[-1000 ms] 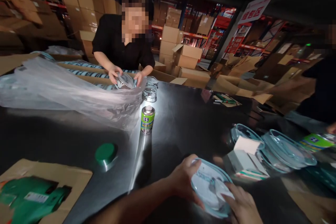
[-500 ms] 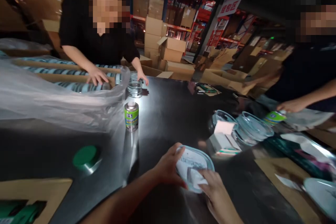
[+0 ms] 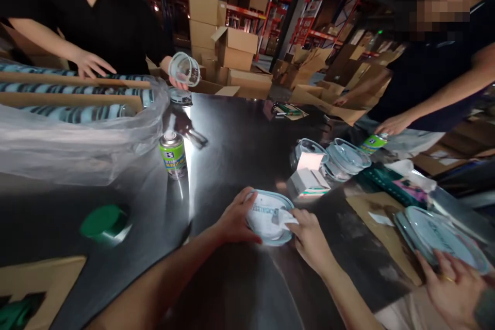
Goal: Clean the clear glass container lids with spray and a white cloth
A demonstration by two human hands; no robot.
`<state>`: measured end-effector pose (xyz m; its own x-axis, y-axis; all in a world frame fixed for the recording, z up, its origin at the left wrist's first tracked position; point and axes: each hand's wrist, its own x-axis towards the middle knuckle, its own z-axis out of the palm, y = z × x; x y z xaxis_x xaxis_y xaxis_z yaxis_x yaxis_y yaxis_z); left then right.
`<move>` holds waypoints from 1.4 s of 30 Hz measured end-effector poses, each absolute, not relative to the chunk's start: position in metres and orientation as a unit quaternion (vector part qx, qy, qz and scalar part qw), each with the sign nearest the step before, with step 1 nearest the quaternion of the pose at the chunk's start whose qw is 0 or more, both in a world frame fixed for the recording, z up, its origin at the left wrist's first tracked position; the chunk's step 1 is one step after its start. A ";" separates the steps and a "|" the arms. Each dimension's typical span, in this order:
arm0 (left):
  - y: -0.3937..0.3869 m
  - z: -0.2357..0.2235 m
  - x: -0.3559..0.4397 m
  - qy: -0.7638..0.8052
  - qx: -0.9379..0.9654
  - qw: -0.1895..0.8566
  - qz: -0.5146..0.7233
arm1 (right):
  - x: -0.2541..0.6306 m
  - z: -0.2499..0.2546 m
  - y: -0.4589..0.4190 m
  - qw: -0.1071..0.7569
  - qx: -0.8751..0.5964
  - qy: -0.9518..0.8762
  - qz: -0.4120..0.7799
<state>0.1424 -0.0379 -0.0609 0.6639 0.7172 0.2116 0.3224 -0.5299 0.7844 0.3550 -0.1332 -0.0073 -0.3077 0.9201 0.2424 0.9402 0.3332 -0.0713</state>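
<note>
My left hand [image 3: 235, 220] grips the left side of a rounded lid [image 3: 265, 219] with a pale blue rim and printing on its top, thumb at the near edge and fingers at the far edge. The lid is low over the dark table. My right hand [image 3: 312, 240] is closed in a pinch on a small white wipe [image 3: 286, 218] at the lid's right side. Beyond them stand a small white carton [image 3: 309, 183] with a raised flap and some glass containers [image 3: 348, 157].
A green spray can [image 3: 174, 157] and a green round lid [image 3: 103, 223] are on the left. A plastic-wrapped box [image 3: 77, 152] lies behind. Co-workers stand across the table; one raises a clear container [image 3: 184, 69]. Another person's hand [image 3: 452, 283] touches stacked lids [image 3: 441, 234] at right.
My right hand has slid the wipe toward the lid's right edge. Across the table, a co-worker has lifted a clear container. Another person's hand has come in at right. The view has shifted.
</note>
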 end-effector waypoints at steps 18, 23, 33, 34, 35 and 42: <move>-0.038 -0.064 0.144 0.314 0.835 0.367 0.262 | 0.354 -0.009 -0.133 0.125 -0.549 -0.826 -0.007; -0.036 -0.070 0.146 0.311 0.830 0.361 0.290 | 0.346 -0.011 -0.115 0.127 -0.565 -0.815 -0.010; -0.037 -0.068 0.147 0.302 0.846 0.337 0.282 | 0.351 -0.008 -0.123 0.149 -0.564 -0.812 -0.018; -0.037 -0.068 0.146 0.303 0.846 0.337 0.280 | 0.348 -0.010 -0.123 0.150 -0.558 -0.816 -0.013; -0.037 -0.068 0.146 0.303 0.847 0.336 0.281 | 0.344 -0.011 -0.123 0.151 -0.548 -0.823 -0.006; -0.039 -0.065 0.144 0.299 0.846 0.327 0.295 | 0.359 -0.008 -0.135 0.176 -0.574 -0.799 -0.019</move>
